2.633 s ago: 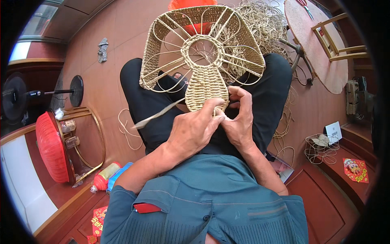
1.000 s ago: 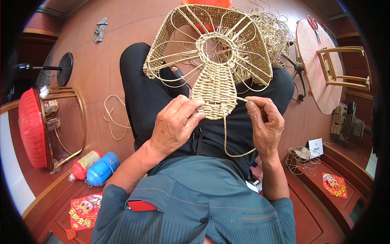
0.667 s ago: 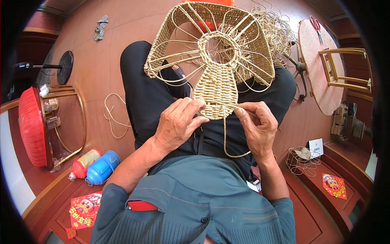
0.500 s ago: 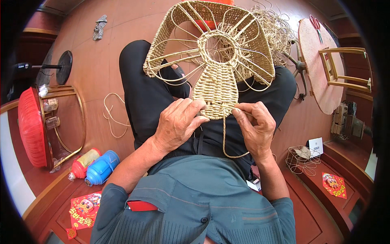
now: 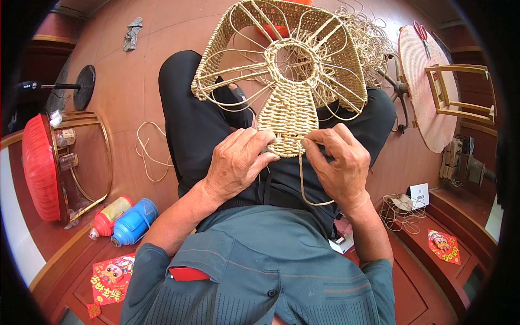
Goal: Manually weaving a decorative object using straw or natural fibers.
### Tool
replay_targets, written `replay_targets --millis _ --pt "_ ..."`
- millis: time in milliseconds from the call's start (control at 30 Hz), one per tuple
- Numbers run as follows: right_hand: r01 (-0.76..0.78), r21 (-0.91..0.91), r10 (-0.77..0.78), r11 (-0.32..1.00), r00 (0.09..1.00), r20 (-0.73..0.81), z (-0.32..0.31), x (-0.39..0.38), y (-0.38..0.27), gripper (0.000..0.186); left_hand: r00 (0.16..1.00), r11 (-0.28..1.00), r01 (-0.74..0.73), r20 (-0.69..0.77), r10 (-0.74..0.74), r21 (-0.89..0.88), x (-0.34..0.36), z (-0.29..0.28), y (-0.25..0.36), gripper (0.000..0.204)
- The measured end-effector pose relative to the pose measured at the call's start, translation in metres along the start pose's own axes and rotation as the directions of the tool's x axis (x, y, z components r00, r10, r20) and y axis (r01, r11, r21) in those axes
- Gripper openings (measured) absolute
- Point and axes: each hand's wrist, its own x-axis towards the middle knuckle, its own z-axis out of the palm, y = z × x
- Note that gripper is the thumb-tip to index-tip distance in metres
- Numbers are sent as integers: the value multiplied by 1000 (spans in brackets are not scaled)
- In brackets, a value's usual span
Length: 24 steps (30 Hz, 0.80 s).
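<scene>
A woven rope piece (image 5: pixel 287 108) lies over my bent legs, its oval tongue pointing toward me from a ring with wire loops inside a basket-like woven frame (image 5: pixel 215 42). My left hand (image 5: pixel 237 160) is closed on the lower left edge of that tongue, thumb and fingers pinching it. My right hand (image 5: pixel 337 165) pinches a cord against the lower right edge, fingertips near a horizontal gap in the weave. A loose cord (image 5: pixel 301 184) hangs from the tongue and curves down toward my right wrist.
Behind the piece are a heap of cord (image 5: pixel 368 43) and an orange container. At right stand a round board (image 5: pixel 417 103), scissors (image 5: pixel 421 32) and a wooden frame (image 5: pixel 460 105). At left are a red basket (image 5: pixel 39 168), red and blue flasks (image 5: pixel 134 222) and a pedestal stand (image 5: pixel 84 86).
My right hand has moved left from beside the tongue, with the cord, onto its edge at the gap. My left hand has stayed on the left edge, shifting very slightly.
</scene>
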Motion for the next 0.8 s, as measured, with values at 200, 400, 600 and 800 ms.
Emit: replay_targets --millis 200,400,600,800 --pt "-109 106 104 988 993 59 12 1 2 9 877 802 419 -39 -479 -426 -13 1 7 44" --pt "-166 208 151 964 985 85 19 2 6 9 767 120 518 398 -503 -847 7 7 -1 56" --pt "-187 208 169 960 980 105 21 1 5 10 706 -120 525 510 -492 -842 8 7 -1 57" --pt "-181 206 159 962 980 119 22 3 4 10 676 -149 503 495 -546 -851 6 7 -3 58"
